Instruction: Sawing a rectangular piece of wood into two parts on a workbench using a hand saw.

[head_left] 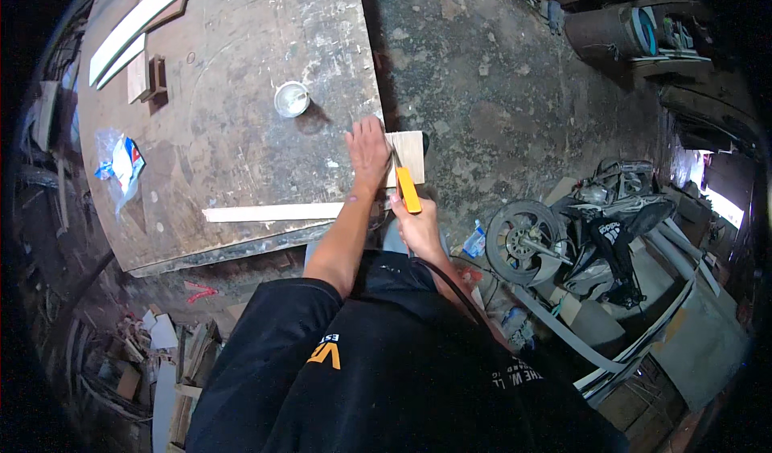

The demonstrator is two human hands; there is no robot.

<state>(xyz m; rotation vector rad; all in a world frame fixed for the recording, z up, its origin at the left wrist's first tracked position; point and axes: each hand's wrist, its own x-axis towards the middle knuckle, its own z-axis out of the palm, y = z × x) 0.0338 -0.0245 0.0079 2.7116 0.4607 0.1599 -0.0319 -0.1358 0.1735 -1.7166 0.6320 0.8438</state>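
Observation:
A small pale wooden board (pixel 412 154) juts out past the right edge of the worktable (pixel 241 143). My left hand (pixel 367 149) lies with its fingers stretched out at the table's edge, right beside the board; what is under the palm is hidden. In my closed right hand (pixel 418 224) is a yellow-handled tool (pixel 408 189) with a narrow dark blade. The blade points away from me and lies over the board's left part. Whether it is a knife or a saw seen edge-on, I cannot tell.
A long pale wood strip (pixel 273 212) lies along the table's near edge. A round tub (pixel 291 99), a plastic bag (pixel 122 166) and curved white pieces (pixel 137 27) are on the table. To the right stand a motorcycle wheel (pixel 524 242) and clutter; wood scraps (pixel 163 332) lie lower left.

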